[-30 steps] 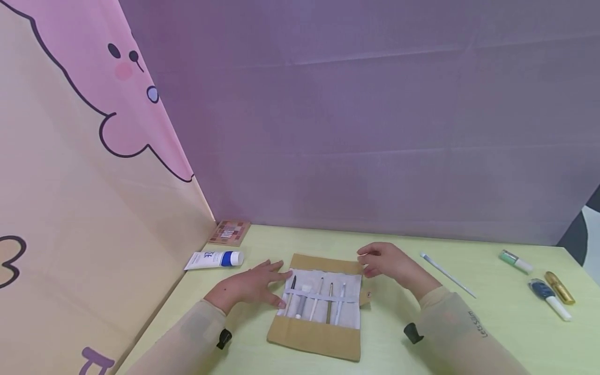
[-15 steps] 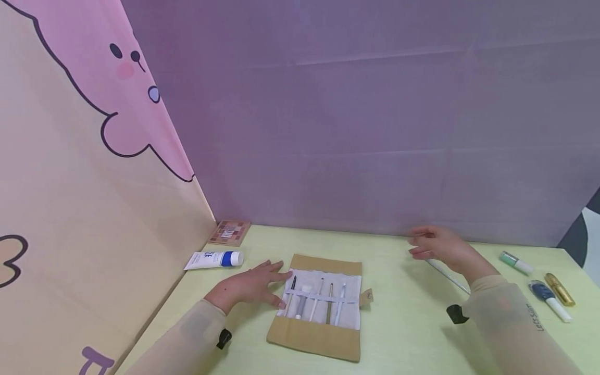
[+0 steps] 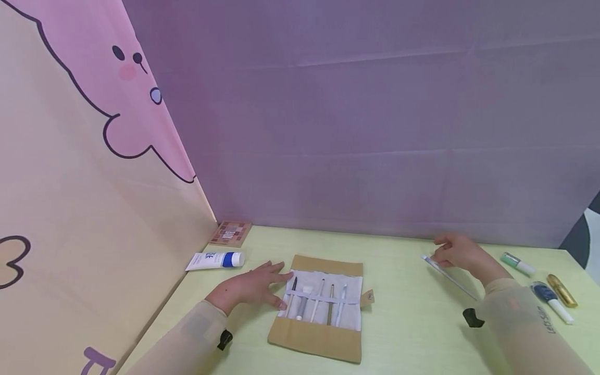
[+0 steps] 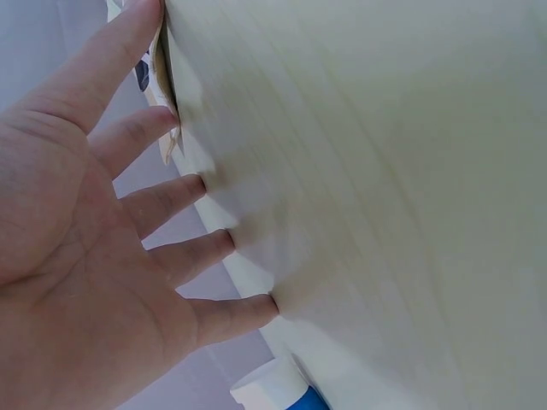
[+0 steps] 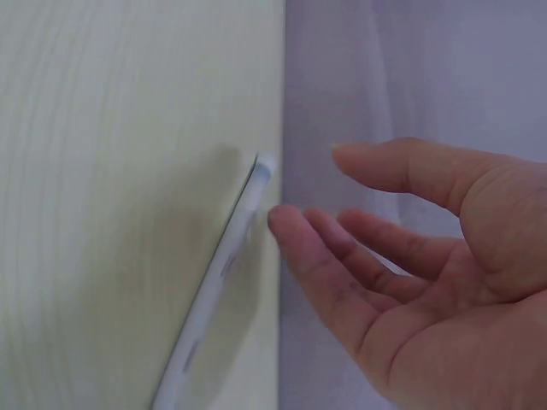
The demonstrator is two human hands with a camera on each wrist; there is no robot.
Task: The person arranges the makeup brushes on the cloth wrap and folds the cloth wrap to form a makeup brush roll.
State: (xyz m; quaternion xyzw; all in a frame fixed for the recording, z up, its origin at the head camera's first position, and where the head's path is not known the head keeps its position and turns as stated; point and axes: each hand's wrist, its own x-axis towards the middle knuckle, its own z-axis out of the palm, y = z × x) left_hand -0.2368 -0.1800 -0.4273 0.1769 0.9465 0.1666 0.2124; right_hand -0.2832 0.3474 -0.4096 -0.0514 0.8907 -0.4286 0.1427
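A tan fabric roll pouch (image 3: 315, 341) lies unfolded on the table. Its white lining has an elastic band holding several slim makeup pens and brushes (image 3: 330, 304). My left hand (image 3: 248, 290) rests at the pouch's left edge, fingers spread; the left wrist view shows some fingertips (image 4: 218, 241) down on the table. To the right lies a thin white pencil-like stick (image 3: 451, 278) with a pale blue end. Just over it is my right hand (image 3: 461, 255), thumb and fingers parted. In the right wrist view the index fingertip (image 5: 286, 224) is close to the stick (image 5: 214, 273); contact is unclear.
Left at the back are a brown palette (image 3: 230, 233) and a white tube with a blue band (image 3: 215, 260). On the right lie a green-and-white bottle (image 3: 517, 264), a gold tube (image 3: 562, 290) and a dark blue bottle with a white cap (image 3: 552, 302). Curtains border the back and left.
My right hand has left the pouch's top right corner and moved right to the white stick, lowering over it lately. The left hand has stayed at the pouch.
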